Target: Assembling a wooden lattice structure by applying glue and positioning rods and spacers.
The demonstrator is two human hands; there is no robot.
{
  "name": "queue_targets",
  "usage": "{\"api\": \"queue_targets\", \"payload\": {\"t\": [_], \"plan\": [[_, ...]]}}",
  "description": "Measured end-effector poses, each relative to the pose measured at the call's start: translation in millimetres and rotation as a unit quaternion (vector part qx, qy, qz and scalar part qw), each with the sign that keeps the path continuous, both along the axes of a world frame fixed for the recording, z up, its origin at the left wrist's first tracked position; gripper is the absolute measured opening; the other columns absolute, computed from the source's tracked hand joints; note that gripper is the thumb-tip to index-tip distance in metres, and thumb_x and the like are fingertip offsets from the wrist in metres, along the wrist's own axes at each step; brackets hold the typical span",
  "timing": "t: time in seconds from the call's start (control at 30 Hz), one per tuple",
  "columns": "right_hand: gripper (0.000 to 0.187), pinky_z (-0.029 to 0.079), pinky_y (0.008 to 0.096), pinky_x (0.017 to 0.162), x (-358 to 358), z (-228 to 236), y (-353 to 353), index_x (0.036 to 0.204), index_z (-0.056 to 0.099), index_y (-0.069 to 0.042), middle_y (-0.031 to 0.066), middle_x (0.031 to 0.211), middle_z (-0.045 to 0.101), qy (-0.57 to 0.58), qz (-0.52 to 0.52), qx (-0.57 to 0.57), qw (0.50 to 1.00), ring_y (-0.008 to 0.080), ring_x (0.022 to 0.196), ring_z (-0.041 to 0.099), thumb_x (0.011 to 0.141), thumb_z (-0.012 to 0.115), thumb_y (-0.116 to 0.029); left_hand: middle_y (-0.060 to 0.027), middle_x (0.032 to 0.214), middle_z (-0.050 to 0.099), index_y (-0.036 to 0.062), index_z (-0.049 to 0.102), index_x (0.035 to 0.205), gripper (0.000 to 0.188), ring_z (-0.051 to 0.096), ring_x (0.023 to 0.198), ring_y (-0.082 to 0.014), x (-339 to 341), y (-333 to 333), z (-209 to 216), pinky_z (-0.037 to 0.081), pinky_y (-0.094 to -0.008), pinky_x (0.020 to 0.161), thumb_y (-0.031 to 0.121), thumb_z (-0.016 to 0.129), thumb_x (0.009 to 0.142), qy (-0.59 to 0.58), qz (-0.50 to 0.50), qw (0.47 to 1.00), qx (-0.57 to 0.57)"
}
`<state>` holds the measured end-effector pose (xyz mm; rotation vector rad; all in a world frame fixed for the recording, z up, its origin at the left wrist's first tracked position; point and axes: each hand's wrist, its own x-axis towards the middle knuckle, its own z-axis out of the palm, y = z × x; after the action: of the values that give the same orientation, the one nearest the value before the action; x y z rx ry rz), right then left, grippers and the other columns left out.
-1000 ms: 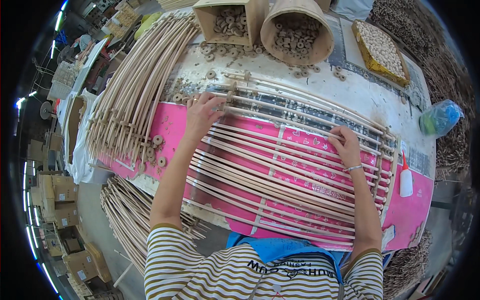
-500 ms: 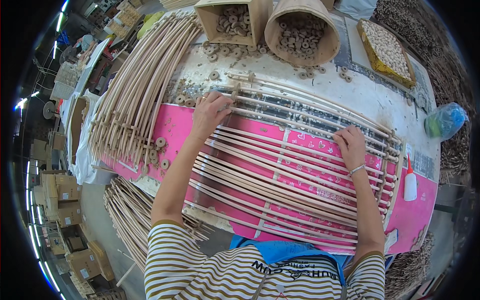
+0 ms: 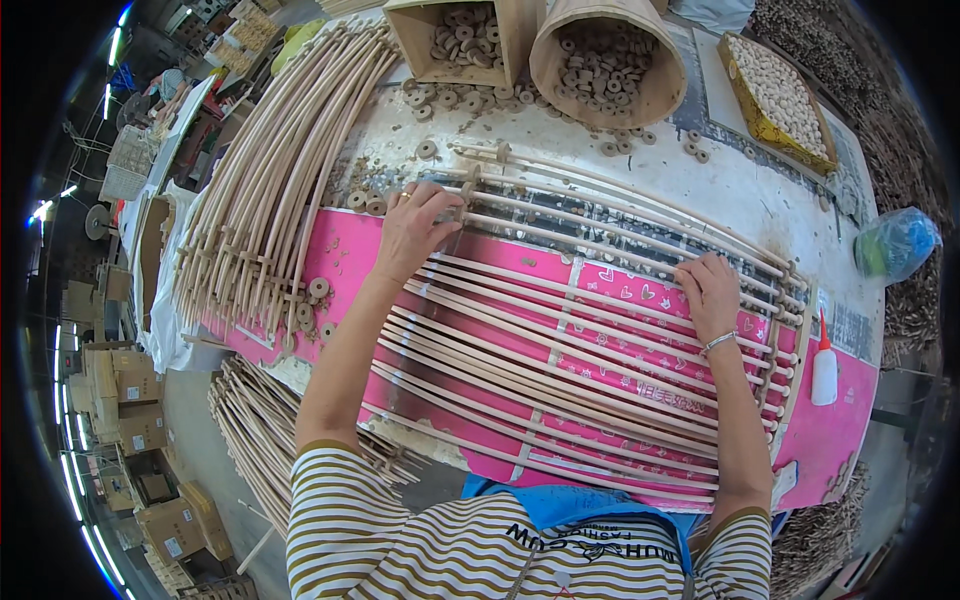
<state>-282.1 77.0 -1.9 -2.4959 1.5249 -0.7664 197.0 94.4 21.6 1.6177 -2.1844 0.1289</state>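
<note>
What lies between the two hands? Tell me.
In the head view, slim wooden rods run between the left hand and the right hand.

Room to pass lies over the white tabletop (image 3: 720, 190) between the round wooden bin (image 3: 660, 95) and the spread-out thin wooden rods (image 3: 545, 376), but a thick pile of pale rods (image 3: 290, 140) bars the left.

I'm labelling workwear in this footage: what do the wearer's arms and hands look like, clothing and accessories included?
Short sleeves, striped white and olive-brown, leave the forearms bare. Both hands are ungloved: the left hand wears a gold-coloured ring, the right hand a thin silver-coloured bracelet at the wrist.
</note>
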Motion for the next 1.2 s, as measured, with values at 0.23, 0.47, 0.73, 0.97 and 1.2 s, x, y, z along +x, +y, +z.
{"api": "queue_targets", "payload": {"t": [0.23, 0.47, 0.73, 0.97, 1.2], "plan": [[0.013, 0.047, 0.042, 0.083, 3, 32, 21, 0.099, 0.074, -0.006, 0.0095, 0.094, 0.067, -0.096, -0.004, 0.061, 0.994, 0.0305, 0.091, 0.064, 0.089, 0.077, -0.015, -0.0108, 0.117, 0.07, 0.0154, 0.067, 0.136, 0.047, 0.066, 0.11, -0.0351, 58, -76, -17, 0.052, -0.0464, 0.095, 0.017, 0.077, 0.09, 0.089, 0.115, 0.989, 0.0], [0.015, 0.047, 0.0418, 0.083, 4, 25, 43, 0.098, 0.074, -0.005, 0.0099, 0.092, 0.065, -0.063, 0.069, 0.112, 0.989, 0.0305, 0.092, 0.062, 0.086, 0.078, -0.013, -0.0113, 0.115, 0.071, 0.019, 0.077, 0.119, 0.03, 0.068, 0.109, -0.0361, 76, -119, -38, 0.055, -0.0478, 0.094, 0.018, 0.074, 0.089, -0.002, 0.151, 0.986, 0.071], [0.013, 0.047, 0.0403, 0.081, 7, 17, 46, 0.097, 0.072, -0.004, 0.0101, 0.092, 0.064, -0.088, 0.058, 0.164, 0.981, 0.0306, 0.089, 0.06, 0.086, 0.077, -0.009, -0.011, 0.104, 0.072, 0.0157, 0.076, 0.126, 0.03, 0.071, 0.093, -0.0228, 91, -67, -31, 0.055, -0.0357, 0.084, 0.02, 0.072, 0.096, 0.299, 0.161, 0.938, 0.064], [0.012, 0.052, 0.0323, 0.077, 3, 23, 49, 0.104, 0.068, 0.001, 0.0107, 0.095, 0.064, -0.161, 0.035, 0.156, 0.974, 0.0244, 0.086, 0.065, 0.094, 0.072, -0.002, 0.0024, 0.113, 0.072, 0.0097, 0.071, 0.135, 0.032, 0.064, 0.099, -0.0059, 75, 33, 6, 0.05, -0.0247, 0.085, 0.021, 0.065, 0.106, 0.563, 0.19, 0.79, 0.152], [0.011, 0.051, 0.0266, 0.078, 12, 34, 49, 0.106, 0.068, 0.002, 0.0071, 0.094, 0.063, -0.193, 0.041, 0.159, 0.967, 0.0144, 0.085, 0.062, 0.097, 0.07, -0.003, -0.0005, 0.11, 0.071, 0.0085, 0.068, 0.137, 0.032, 0.066, 0.101, -0.0106, 68, 64, 3, 0.054, -0.028, 0.089, 0.022, 0.06, 0.11, 0.695, 0.125, 0.685, 0.179]]}}
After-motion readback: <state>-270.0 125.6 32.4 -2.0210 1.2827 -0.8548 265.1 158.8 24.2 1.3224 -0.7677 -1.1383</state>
